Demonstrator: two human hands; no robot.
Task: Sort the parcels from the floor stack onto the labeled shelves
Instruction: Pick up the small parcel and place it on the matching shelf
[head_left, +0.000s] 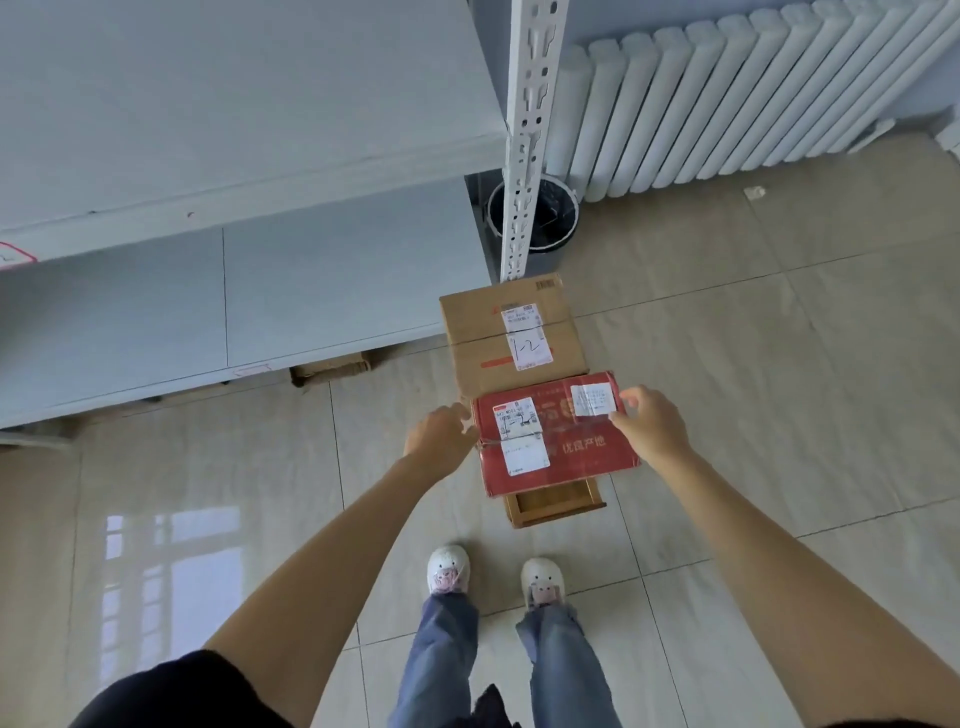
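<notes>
A red parcel (576, 452) with white shipping labels lies on top of a brown box (556, 503) on the tiled floor. Behind it stands a taller brown cardboard parcel (483, 332) whose label reads "1-2". My left hand (441, 439) touches the red parcel's left edge, fingers curled against it. My right hand (652, 423) rests on its right edge, thumb over the top near a white label. Whether the red parcel is lifted off the box below, I cannot tell. Grey shelves (234, 171) stretch along the left.
A white perforated shelf upright (527, 140) rises just behind the parcels. A black waste bin (556, 218) sits behind it, below a white radiator (753, 98). A flattened piece of cardboard (332, 370) lies under the lowest shelf. My feet (493, 574) stand just short of the stack.
</notes>
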